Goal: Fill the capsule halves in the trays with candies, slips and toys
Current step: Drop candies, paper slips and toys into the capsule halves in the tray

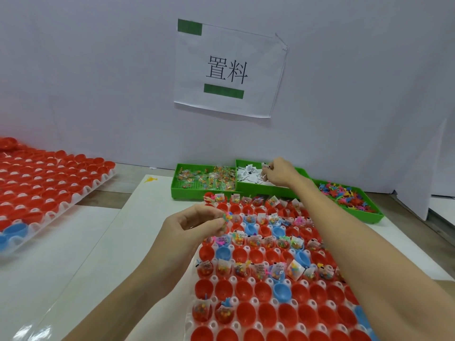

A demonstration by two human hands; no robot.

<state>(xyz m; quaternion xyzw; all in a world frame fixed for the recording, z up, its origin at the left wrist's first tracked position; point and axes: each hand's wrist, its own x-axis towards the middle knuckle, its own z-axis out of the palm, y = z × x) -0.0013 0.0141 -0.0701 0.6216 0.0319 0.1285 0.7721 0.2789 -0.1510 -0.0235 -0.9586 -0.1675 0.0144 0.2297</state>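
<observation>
white table (103, 242) | grey wall, paper sign (229, 70) | left hand (194, 226) grip pinching candy packet (226, 217) | right hand (279, 172) grip pinching slips (248, 173)

Ahead of me a white paper sign (230, 70) hangs on the pale wall (98, 70), taped with green strips (223, 91) and printed with 置料. My work surface is covered in white sheets (81, 242), with a small yellow smear (150, 179) near the far edge

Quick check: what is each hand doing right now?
Left hand: pinches a candy packet over the capsule tray.
Right hand: pinches a paper slip in the middle green bin.
</observation>
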